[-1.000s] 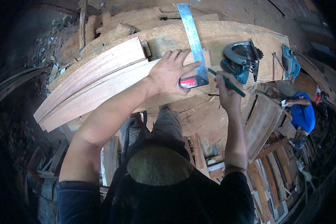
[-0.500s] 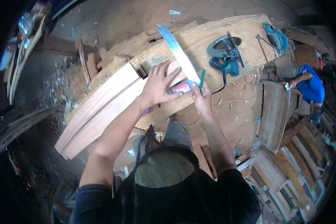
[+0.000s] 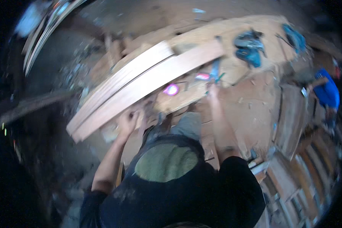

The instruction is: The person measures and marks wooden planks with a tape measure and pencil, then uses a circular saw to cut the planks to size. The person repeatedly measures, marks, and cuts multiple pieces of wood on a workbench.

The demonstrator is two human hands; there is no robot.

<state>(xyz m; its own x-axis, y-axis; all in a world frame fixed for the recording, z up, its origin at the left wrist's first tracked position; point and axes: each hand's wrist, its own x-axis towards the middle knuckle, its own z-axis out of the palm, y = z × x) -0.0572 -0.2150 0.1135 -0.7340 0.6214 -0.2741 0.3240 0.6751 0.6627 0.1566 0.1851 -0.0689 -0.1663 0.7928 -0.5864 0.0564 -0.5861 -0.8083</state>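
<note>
So my right hand has its fingers closed around a green pencil, as far as the blur lets me see, right by the square with the pink-red handle. My left hand is down by the lower edge of the front board. Can't tell whether those fingers are curled loose or gripping, or even touching the wood.

Both boards lie slanted over the counter, the rear board snug alongside the front one. Here's what bugs me: the square's blade seems to pass under the front board's right end. If that's right, the wood could rock on the metal, and any shove at the left end could swing it and drag the square out of line. The glowing pink-purple thing is just off the board's near edge, so a swing toward me could knock it too.

The circular saw is just past the board's right end. Slide the board carelessly that way and they could bump.
</note>
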